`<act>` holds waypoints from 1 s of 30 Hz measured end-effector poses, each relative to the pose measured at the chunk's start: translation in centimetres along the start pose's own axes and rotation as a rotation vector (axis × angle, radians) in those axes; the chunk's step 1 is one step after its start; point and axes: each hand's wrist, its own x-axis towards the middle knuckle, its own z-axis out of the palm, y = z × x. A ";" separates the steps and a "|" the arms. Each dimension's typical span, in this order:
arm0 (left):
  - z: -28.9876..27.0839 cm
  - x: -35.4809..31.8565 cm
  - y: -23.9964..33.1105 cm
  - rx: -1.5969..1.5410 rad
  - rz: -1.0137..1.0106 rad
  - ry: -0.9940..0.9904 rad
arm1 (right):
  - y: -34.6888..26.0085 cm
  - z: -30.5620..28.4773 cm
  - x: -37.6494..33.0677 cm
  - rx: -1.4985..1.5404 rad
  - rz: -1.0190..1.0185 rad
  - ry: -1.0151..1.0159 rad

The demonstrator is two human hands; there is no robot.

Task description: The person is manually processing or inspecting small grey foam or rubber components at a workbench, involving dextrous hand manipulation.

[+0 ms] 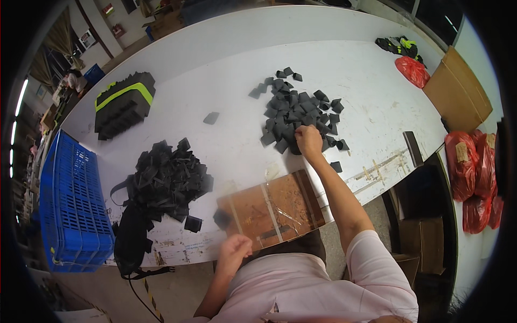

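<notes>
My right hand [309, 141] reaches into the near side of a heap of small black folded pieces [293, 110], right of the middle of the white table. Its fingers are pinched together at one of the black pieces, with the fingertips partly hidden. Near the table's front edge my left hand [235, 250] hovers with curled fingers, slightly blurred, and nothing shows in it. Just beyond it, a blurred black piece [222, 219] is apart from the hand, at the left edge of a brown taped cardboard sheet [269, 210].
A larger tangled black heap [167, 180] lies left, beside a blue plastic crate [75, 204]. Farther back sits a black stack with a neon-yellow band [126, 102]. A lone piece [211, 118] lies mid-table. Red bags [413, 71] and a cardboard panel [458, 89] stand right.
</notes>
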 end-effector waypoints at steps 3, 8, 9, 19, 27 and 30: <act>1.4 -0.3 -0.2 0.013 -0.009 -0.099 | -1.5 -2.6 -1.9 0.303 -0.147 0.147; 5.4 0.6 2.4 -0.351 -0.123 -0.236 | -5.4 -9.2 -10.7 0.670 0.020 -0.273; 5.9 1.1 2.7 -0.527 -0.224 -0.236 | -4.8 -9.0 -12.5 0.742 0.058 -0.378; 6.8 3.0 3.1 -0.263 -0.015 -0.097 | -7.1 -10.8 -16.6 0.658 -0.059 -0.543; 5.0 2.2 2.9 -0.937 -0.181 -0.383 | -7.4 -11.4 -17.6 1.174 0.039 -0.561; 5.5 1.4 2.3 -0.964 -0.162 -0.431 | -8.1 -11.1 -18.9 1.193 0.018 -0.559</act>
